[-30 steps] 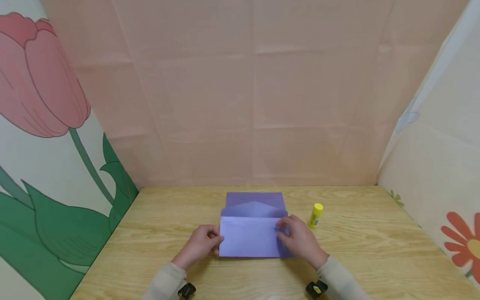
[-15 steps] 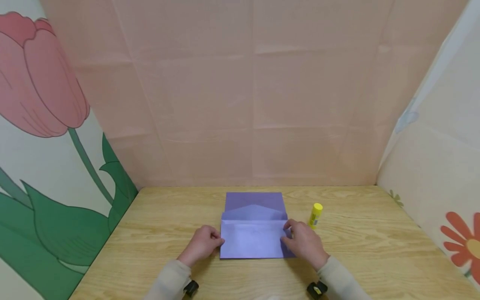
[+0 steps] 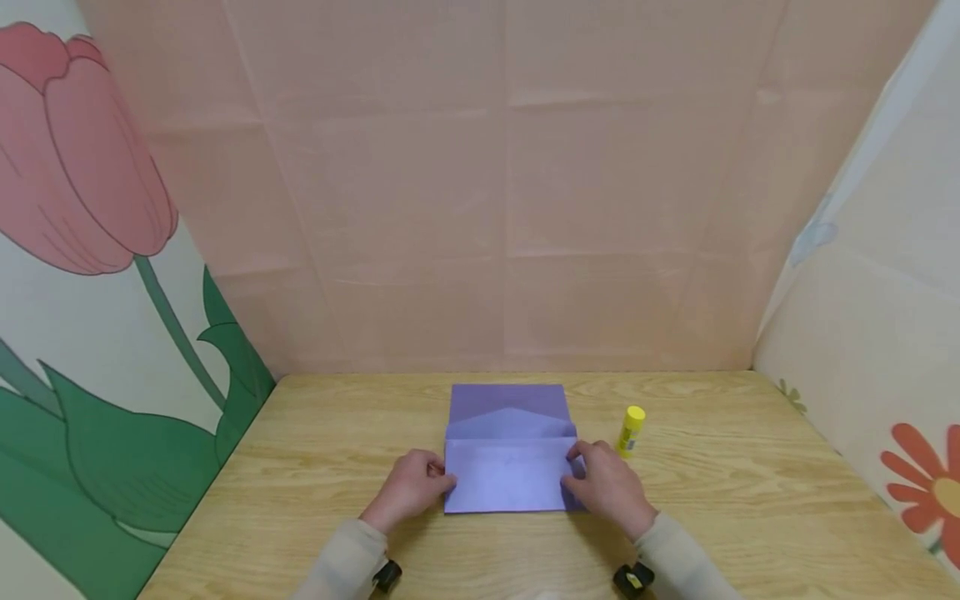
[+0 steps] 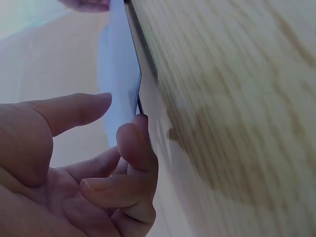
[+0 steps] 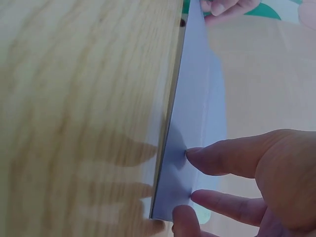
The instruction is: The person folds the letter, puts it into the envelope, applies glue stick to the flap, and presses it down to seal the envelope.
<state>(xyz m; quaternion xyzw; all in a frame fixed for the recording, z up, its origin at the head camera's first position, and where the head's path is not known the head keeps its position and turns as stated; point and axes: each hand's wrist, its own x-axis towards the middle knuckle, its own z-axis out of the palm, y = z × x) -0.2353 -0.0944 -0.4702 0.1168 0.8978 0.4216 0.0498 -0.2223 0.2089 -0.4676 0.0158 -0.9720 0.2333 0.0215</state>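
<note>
A light purple paper envelope [image 3: 502,477] lies crosswise on the table, its front panel toward me and a pointed flap [image 3: 512,423] spread out behind. Beyond the point shows a darker purple rectangle of paper [image 3: 508,395]. My left hand [image 3: 408,487] pinches the envelope's left edge; in the left wrist view its thumb [image 4: 101,106] is over the face and a fingertip sits at the lower edge. At the other end my right hand [image 3: 611,485] rests thumb and index fingertips on the face, as the right wrist view shows, with another finger near the corner. It covers the envelope's right end.
A yellow glue stick [image 3: 632,430] stands upright just beyond my right hand. The wooden table [image 3: 750,467] ends at a pinkish sheet [image 3: 510,208] at the back. Flower-printed walls rise on the left and right.
The envelope has slid slightly right, along with my left hand. My right hand has shifted a little right and toward me. The front panel's top edge dipped, then came back up.
</note>
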